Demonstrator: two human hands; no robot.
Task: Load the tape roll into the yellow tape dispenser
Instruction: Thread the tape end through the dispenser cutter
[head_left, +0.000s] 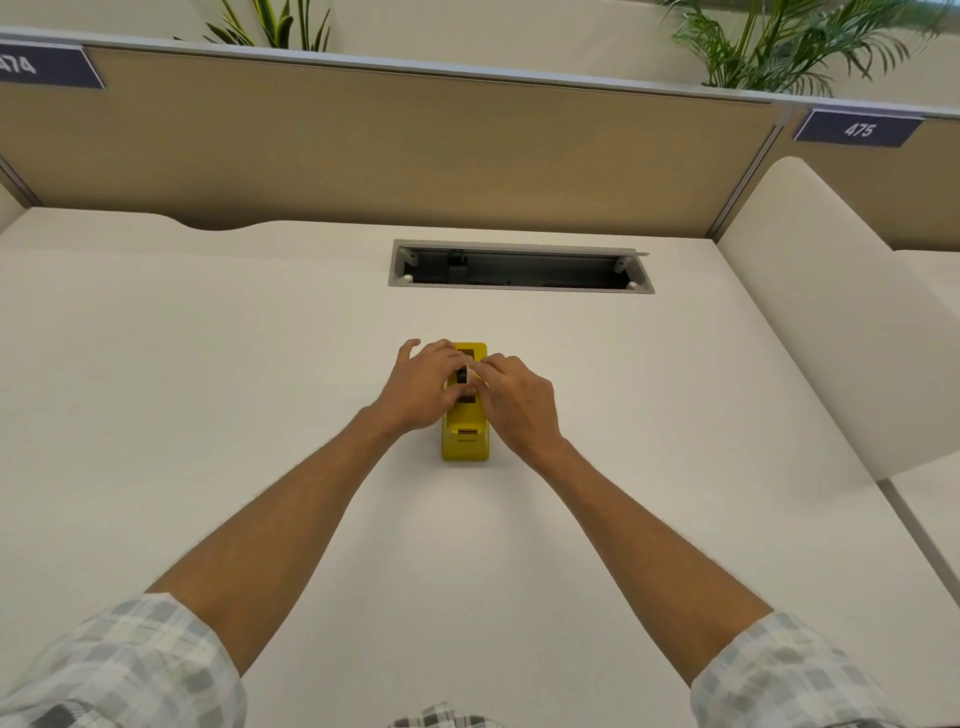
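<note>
Left hand (423, 384) steadies the yellow dispenser (465, 436) on the desk (208, 389), fingers curled against it, while right hand (511, 402) pinches the tape roll (462, 376) into its cradle.

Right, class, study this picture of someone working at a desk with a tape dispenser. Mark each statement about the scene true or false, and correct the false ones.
1. Both hands are at the yellow tape dispenser. True.
2. The dispenser is red. False: it is yellow.
3. The cable hatch in the desk lies beyond the dispenser. True.
4. The left hand rests flat on the desk, away from the dispenser. False: it is at the dispenser's side.
5. The partition sign reads 475. True.
</note>
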